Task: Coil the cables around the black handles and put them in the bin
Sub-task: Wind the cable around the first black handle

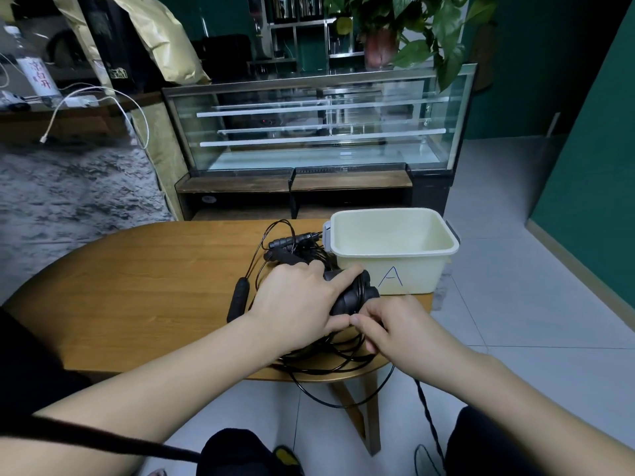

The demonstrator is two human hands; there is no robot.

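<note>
My left hand (pixel 302 300) grips a pair of black handles (pixel 357 295) held together, with thin black cable wound round them, just in front of the cream bin (pixel 395 266) marked "A". My right hand (pixel 395 329) pinches the black cable (pixel 330 365) next to the left thumb. Loose cable loops lie under both hands and hang over the table's near edge. Another black handle (pixel 238 300) lies left of my left hand, and more handles (pixel 292 247) with tangled cable sit behind it beside the bin.
The bin stands at the right end of the wooden table (pixel 154 286). A glass display case (pixel 316 128) is behind the table. Tiled floor lies to the right; my knees are below the table edge.
</note>
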